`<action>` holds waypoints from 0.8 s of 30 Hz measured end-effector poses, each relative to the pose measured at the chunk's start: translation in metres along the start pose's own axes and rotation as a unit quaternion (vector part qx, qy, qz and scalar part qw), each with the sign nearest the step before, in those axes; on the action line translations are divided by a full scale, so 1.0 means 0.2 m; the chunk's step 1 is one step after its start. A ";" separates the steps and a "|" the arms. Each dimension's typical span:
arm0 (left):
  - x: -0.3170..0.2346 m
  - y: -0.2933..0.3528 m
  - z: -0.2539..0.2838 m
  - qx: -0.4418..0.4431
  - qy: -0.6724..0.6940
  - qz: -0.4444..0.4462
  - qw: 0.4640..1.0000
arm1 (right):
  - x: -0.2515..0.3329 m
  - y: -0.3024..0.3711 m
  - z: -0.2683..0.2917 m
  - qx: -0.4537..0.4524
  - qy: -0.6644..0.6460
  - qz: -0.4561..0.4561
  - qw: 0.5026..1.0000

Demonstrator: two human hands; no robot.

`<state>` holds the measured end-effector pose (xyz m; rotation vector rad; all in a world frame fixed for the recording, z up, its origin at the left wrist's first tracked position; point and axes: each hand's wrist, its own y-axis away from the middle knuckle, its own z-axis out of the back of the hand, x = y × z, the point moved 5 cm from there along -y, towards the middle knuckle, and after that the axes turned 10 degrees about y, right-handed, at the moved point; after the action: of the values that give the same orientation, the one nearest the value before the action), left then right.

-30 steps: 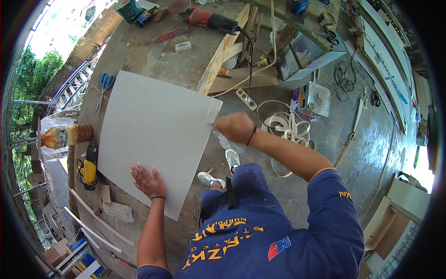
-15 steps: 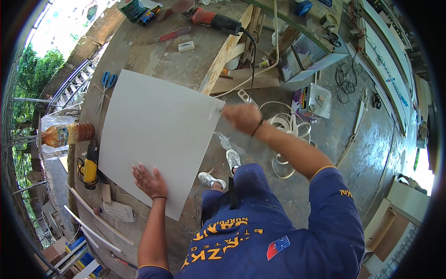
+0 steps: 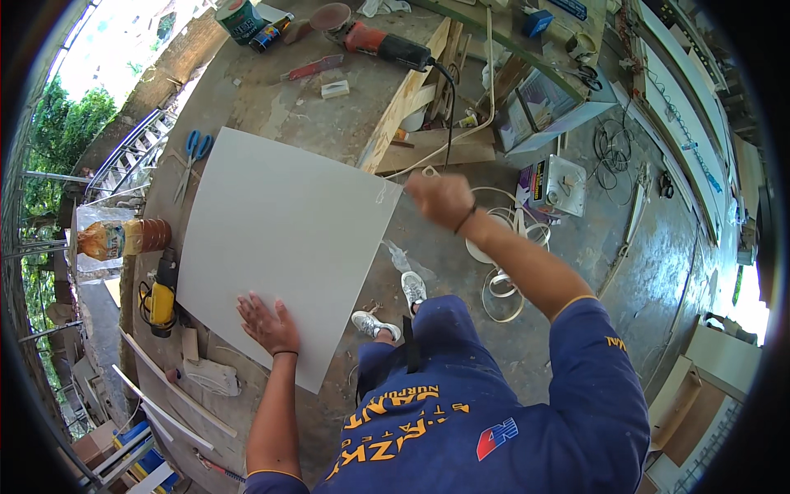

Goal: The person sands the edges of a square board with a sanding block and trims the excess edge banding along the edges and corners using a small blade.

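We take the large white rectangular panel (image 3: 280, 247) as our landmark; it lies flat on the dusty grey workbench (image 3: 329, 123), its near corner jutting past the bench edge.

Nearest: our left hand (image 3: 267, 323), palm down on the panel's near edge, fingers spread flat on the white face.

Beyond the panel's right corner: our right hand (image 3: 440, 198), closed in a loose fist just off that corner, a dark band on the wrist. It appears to pinch a thin pale string (image 3: 383, 193) hanging at the corner; we cannot tell the exact grip.

Left of the panel: a yellow and black power tool (image 3: 161, 294), then a clear plastic bag holding orange stuff (image 3: 123, 239), both near the panel's left edge.

Off the panel's far left corner: blue-handled scissors (image 3: 193, 152).

Beyond the far edge: a long pale wooden plank (image 3: 407, 90) set aslant, and past it an orange and black angle grinder (image 3: 374, 41).

Farthest: a green round tin (image 3: 239, 18) at the bench's far end.
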<state>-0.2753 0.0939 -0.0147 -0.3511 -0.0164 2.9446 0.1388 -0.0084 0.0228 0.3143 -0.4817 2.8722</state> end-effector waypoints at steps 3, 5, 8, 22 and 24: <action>0.00 0.01 0.00 0.000 -0.001 -0.004 1.000 | 0.22 0.11 -0.07 0.063 0.007 0.048 0.997; 0.00 0.01 -0.01 0.005 -0.002 -0.001 1.000 | 0.19 0.13 -0.14 0.038 -0.016 0.098 0.994; -0.01 -0.01 0.00 0.004 -0.001 -0.013 1.000 | -0.14 -0.03 -0.12 0.090 0.143 -0.068 0.983; -0.01 0.01 0.01 0.000 0.003 -0.008 1.000 | -0.14 0.05 -0.16 -0.019 0.073 -0.064 0.995; -0.01 -0.01 0.00 -0.003 0.001 -0.011 1.000 | -0.14 0.04 -0.15 -0.024 0.076 -0.115 0.990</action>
<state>-0.2736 0.0953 -0.0138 -0.3514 -0.0297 2.9240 0.1577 -0.0099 -0.0131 0.1322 -0.4530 2.6311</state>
